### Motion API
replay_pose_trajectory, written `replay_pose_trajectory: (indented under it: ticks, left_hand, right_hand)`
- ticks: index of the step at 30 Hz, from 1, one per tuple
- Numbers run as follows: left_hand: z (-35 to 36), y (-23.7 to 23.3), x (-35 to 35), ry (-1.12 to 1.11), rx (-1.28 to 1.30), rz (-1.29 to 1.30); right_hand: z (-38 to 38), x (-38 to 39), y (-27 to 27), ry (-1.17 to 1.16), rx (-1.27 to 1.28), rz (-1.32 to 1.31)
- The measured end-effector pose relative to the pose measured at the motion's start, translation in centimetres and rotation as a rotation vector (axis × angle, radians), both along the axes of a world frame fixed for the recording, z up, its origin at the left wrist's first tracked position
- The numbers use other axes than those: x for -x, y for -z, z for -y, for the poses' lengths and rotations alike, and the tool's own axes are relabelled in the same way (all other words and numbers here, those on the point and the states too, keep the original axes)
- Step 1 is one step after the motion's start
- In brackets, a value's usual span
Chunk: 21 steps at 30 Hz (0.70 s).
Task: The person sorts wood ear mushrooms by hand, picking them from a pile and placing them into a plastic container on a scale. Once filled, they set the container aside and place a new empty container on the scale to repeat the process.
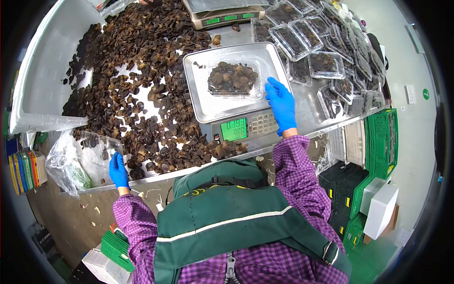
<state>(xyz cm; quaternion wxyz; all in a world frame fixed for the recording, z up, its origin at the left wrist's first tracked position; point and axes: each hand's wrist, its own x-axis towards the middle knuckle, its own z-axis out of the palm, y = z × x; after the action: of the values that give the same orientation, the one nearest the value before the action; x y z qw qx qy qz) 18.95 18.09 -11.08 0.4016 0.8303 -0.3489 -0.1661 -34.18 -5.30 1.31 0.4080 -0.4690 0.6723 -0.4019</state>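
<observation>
My right hand (282,105), in a blue glove, is over the right side of the metal weighing pan (198,106), fingers partly spread and holding nothing. Beside its fingertips, an open clear plastic box (259,85) in the pan holds dark wood ear mushrooms (233,78). The scale's green display (234,129) is lit below the pan. At the table's front left edge, my left hand (118,171), also gloved in blue, has its fingers closed at the side of an empty clear plastic container (105,147).
Loose wood ear mushrooms (142,38) spread across the table beside a white foam box (35,94). Filled, lidded boxes (326,65) are piled at the right. A second scale (227,19) stands behind. Plastic bags (66,161) hang at the left edge; green crates (380,142) are stacked at right.
</observation>
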Motion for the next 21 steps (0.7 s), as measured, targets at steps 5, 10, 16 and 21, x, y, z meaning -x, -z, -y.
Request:
replay_pose_trajectory:
  ticks: [5, 10, 16, 21]
  left_hand:
    - [0.4, 0.3, -0.7, 0.048, -0.124, 0.099]
    - [5.4, -7.1, 2.7, 0.045, 0.084, 0.315]
    - [14.2, -16.1, 16.4, 0.244, 0.439, 0.351]
    - [19.6, -16.0, 27.6, 0.653, 0.484, 0.307]
  right_hand:
    - [0.4, -1.9, 3.5, -0.069, -0.066, -0.138]
    - [1.4, -1.3, 2.7, 0.013, -0.270, 0.516]
    - [2.0, 3.5, 2.0, 0.167, -0.101, 0.660]
    - [6.1, 14.5, 1.0, 0.284, 0.121, 0.654]
